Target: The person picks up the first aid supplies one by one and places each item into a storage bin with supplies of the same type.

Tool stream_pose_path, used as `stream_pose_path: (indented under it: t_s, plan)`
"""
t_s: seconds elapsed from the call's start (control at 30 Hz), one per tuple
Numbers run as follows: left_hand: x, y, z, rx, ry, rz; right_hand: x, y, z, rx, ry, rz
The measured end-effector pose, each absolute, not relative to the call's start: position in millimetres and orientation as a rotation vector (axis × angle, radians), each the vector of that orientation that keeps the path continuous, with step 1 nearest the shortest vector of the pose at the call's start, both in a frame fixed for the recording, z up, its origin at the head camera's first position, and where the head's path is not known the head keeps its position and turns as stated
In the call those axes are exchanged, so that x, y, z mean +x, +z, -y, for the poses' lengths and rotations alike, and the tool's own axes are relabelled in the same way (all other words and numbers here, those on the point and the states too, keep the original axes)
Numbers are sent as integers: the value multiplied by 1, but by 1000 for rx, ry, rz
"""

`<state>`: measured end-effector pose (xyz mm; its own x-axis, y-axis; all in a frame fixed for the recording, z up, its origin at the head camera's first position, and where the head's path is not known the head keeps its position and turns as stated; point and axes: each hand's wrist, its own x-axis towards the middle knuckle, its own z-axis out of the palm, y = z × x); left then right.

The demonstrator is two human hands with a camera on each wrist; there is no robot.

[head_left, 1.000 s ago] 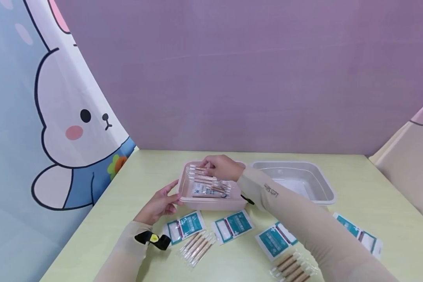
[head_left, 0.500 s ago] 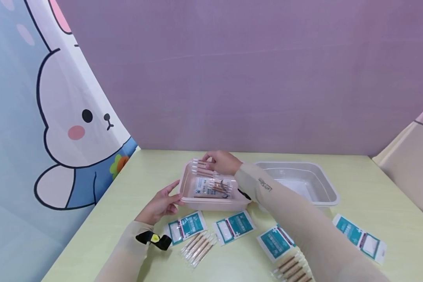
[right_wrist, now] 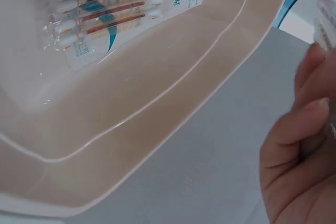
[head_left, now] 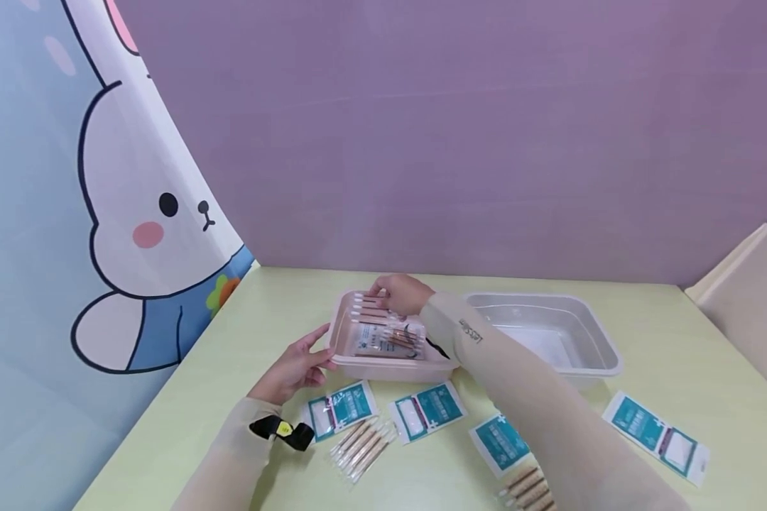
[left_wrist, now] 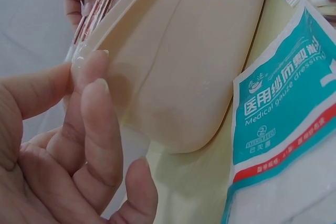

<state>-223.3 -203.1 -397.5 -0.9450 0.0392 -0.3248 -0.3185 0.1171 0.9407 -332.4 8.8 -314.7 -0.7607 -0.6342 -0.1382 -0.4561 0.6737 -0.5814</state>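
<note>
My left hand (head_left: 297, 372) grips the left end of a pink plastic basin (head_left: 390, 370), thumb and fingers at its rim. Over the far side of that basin, my right hand (head_left: 405, 294) pinches a clear pack of cotton swabs (head_left: 371, 311) with brown shafts and white tips. Part of the pack is hidden behind the fingers. Inside the basin lies a white printed packet (head_left: 369, 342), with another swab pack (right_wrist: 113, 6) on top of it. A teal and white medical gauze dressing packet (left_wrist: 283, 93) lies on the table close to my left hand.
A grey basin (head_left: 604, 344) stands to the right of the pink one. In front lie more gauze packets (head_left: 439, 408) and further swab packs (head_left: 361, 448). One gauze packet (head_left: 639, 424) is far right. A purple backdrop (head_left: 460, 142) rises behind the table.
My right hand has shifted the swab pack towards the basin's far rim, so more of the white packet beneath shows. My left hand keeps its hold on the basin.
</note>
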Motion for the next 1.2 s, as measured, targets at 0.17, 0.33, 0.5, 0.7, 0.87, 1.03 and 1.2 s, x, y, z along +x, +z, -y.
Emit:
stream_pose_path:
  t_s: [0.17,0.33,0.5,0.7,0.87,1.03,1.2]
  plan:
    - [-224,-397,203,-266,1909,-2128,-335,-317,-4,-910,-605,-2546]
    - [-225,-398,204,-274,1917,-2127,-337,-321,-1,-881,-583,-2540]
    - [-225,-398,203,-276,1913,-2130,-335,-324,1,-841,-581,-2524]
    - [-224,-398,203,-271,1881,-2146,-334,-329,4,-865,-541,-2506]
    - [-224,-397,205,-284,1855,-2167,-336,-332,7,-854,-552,-2498]
    - [-225,-397,207,-287,1868,-2158,-338,-333,9,-848,-537,-2506]
    - [-225,-396,208,-294,1874,-2158,-339,-331,12,-843,-517,-2508]
